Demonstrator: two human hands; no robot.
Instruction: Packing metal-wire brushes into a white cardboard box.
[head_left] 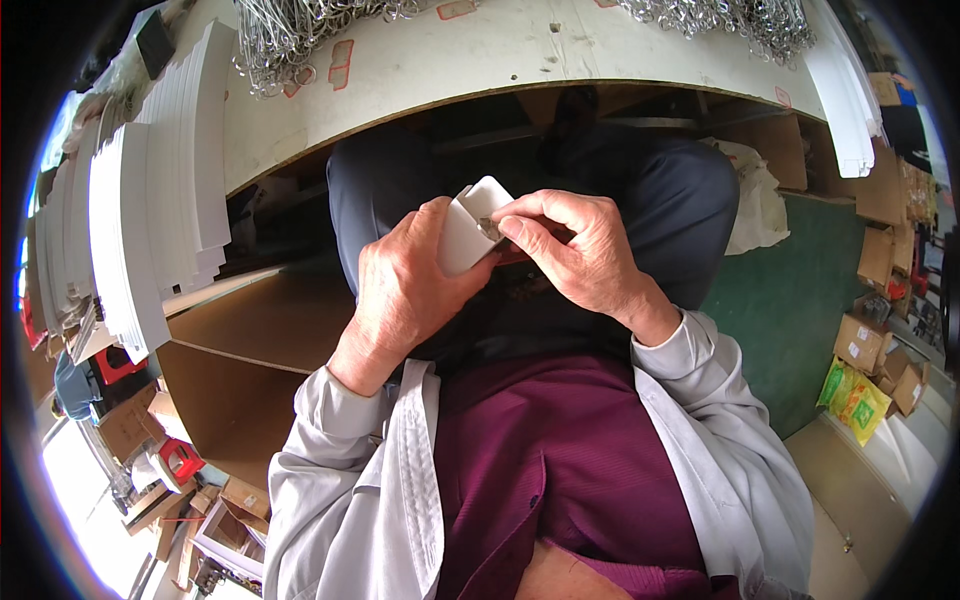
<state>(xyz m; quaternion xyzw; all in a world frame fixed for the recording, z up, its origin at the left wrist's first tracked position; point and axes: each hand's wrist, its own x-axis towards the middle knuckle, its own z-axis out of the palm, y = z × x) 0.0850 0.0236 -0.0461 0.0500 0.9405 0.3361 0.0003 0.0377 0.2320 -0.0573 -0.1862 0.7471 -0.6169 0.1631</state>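
Note:
My left hand (408, 275) is wrapped round a small white box (467, 238), held tilted above my lap. The box's end is open and a white flap (488, 192) stands up at its far side. In the opening shows a small shiny metal piece (487, 228), its exact kind too small to tell. The thumb and forefinger of my right hand (578, 245) pinch at this piece, at the box's mouth. The other right fingers are curled in. How deep the contents go is hidden by the box walls.
A pale worktable (420, 80) runs across ahead, with bunches of metal wire hooks (290, 40) at its far left and more hooks (730, 25) at the right. White box stacks (150, 190) stand left, other white cartons (843, 100) right. A large open cardboard box (235, 385) sits beside my left arm.

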